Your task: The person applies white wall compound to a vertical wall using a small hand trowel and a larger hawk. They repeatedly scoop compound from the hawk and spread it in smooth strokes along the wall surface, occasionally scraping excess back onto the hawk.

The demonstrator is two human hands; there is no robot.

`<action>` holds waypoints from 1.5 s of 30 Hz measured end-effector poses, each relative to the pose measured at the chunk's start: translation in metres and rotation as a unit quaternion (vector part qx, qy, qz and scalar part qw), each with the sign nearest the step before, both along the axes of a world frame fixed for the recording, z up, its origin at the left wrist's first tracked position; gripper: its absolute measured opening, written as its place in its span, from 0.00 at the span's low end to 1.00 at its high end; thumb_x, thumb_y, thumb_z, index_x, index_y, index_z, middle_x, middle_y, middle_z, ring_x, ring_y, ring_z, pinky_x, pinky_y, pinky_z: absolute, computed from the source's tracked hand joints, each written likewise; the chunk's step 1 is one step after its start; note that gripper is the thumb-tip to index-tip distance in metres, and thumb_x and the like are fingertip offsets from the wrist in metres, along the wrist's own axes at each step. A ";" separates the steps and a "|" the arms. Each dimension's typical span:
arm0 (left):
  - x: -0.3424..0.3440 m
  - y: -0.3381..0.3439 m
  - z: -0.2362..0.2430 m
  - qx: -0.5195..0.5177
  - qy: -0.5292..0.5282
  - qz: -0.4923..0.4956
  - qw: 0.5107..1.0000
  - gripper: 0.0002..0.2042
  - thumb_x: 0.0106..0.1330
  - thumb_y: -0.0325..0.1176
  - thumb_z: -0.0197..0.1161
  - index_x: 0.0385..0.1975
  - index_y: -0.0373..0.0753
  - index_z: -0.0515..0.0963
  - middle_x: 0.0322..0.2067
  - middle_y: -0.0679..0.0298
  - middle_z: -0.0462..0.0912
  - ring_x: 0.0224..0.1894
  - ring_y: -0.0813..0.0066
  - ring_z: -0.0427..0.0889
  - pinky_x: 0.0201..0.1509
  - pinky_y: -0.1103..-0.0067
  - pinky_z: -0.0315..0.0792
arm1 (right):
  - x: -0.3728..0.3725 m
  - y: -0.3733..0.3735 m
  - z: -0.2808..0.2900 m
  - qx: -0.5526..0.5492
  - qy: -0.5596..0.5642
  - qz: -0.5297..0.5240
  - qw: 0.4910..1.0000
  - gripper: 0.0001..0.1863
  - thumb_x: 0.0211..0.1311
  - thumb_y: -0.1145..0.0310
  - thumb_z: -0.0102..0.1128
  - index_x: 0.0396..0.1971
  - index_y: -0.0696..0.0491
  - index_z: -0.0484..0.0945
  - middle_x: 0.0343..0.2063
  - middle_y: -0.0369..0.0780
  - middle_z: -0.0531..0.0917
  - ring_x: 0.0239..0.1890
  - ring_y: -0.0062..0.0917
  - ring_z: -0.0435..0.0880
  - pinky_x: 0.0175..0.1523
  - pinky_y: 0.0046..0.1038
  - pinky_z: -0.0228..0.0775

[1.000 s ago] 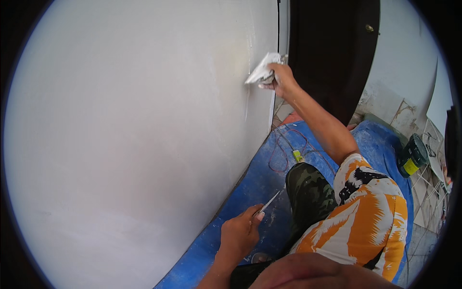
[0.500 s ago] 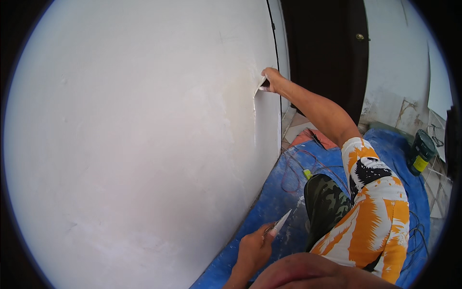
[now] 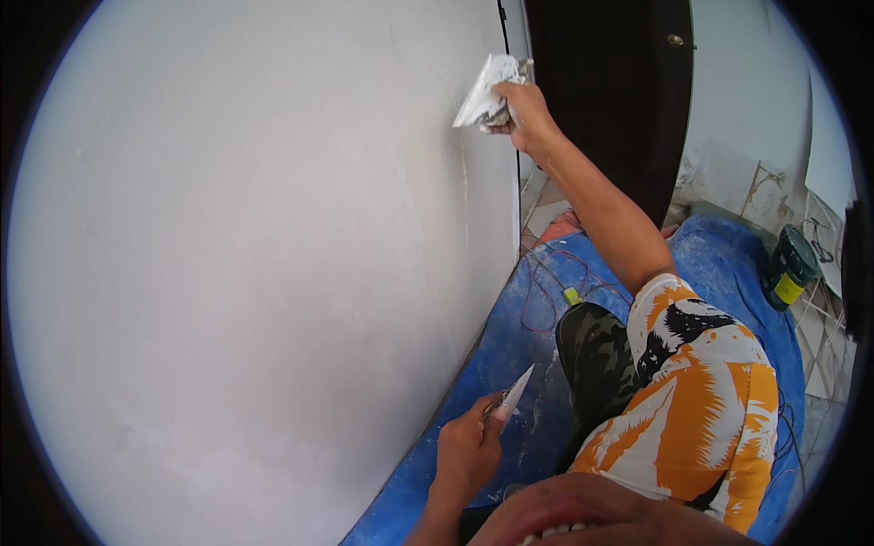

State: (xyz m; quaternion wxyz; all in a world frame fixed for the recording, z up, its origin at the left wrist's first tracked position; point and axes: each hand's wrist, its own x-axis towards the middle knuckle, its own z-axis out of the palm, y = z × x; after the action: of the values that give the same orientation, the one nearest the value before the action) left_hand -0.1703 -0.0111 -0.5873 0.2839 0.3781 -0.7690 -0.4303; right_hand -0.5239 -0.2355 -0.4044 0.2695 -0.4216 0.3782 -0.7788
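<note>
My right hand (image 3: 521,114), its arm stretched out, grips a finishing trowel (image 3: 482,96) near the far edge of the white wall (image 3: 273,255). White compound coats the trowel's face, which is tilted up into view. Whether its edge touches the wall, I cannot tell. Low and close to me, my left hand (image 3: 467,448) is closed around a putty knife (image 3: 518,389). The knife's pale blade points up and away, and the fingers hide most of its handle. Thin ridges and a slightly darker patch run down the wall below the trowel.
A blue sheet (image 3: 510,350) with white spatters covers the floor along the wall. Red and dark cords with a yellow-green connector (image 3: 571,297) lie on it. Beyond stands a dark door (image 3: 610,100); a dark green bucket (image 3: 790,267) is at the right.
My right hand has risen along the wall, and the trowel, seen nearly edge-on before, now shows its coated face. My left hand with the putty knife has shifted slightly left and up.
</note>
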 end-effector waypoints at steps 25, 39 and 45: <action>-0.009 -0.004 -0.027 0.035 -0.012 0.040 0.999 0.15 0.72 0.37 0.56 0.51 0.36 0.79 0.32 0.44 0.84 0.37 0.55 0.87 0.43 0.70 0.76 | 0.021 -0.083 0.244 0.032 0.183 -0.209 0.960 0.22 0.65 0.53 0.55 0.42 0.59 0.76 0.34 0.44 0.82 0.31 0.31 0.84 0.30 0.31 0.83; -0.026 -0.056 -0.077 0.399 0.636 0.099 0.653 0.19 0.76 0.40 0.43 0.58 0.35 0.69 0.52 0.52 0.79 0.50 0.56 0.81 0.56 0.64 0.75 | 0.084 0.159 -0.111 -0.307 0.436 0.315 0.785 0.21 0.71 0.70 0.53 0.62 0.57 0.70 0.54 0.44 0.76 0.56 0.30 0.75 0.59 0.30 0.66; -0.027 -0.029 -0.075 0.388 0.548 0.182 0.718 0.17 0.75 0.38 0.48 0.55 0.34 0.72 0.49 0.55 0.81 0.47 0.62 0.82 0.54 0.65 0.79 | 0.084 0.180 -0.208 -0.255 0.659 0.193 0.681 0.30 0.61 0.83 0.53 0.64 0.49 0.70 0.49 0.46 0.78 0.57 0.42 0.75 0.62 0.41 0.67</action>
State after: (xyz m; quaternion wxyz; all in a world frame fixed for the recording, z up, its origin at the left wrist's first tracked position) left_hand -0.1977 -0.0401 -0.6625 0.5568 0.2858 -0.1606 -0.7632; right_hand -0.4397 -0.0553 -0.6127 -0.0230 -0.9418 0.1558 -0.2972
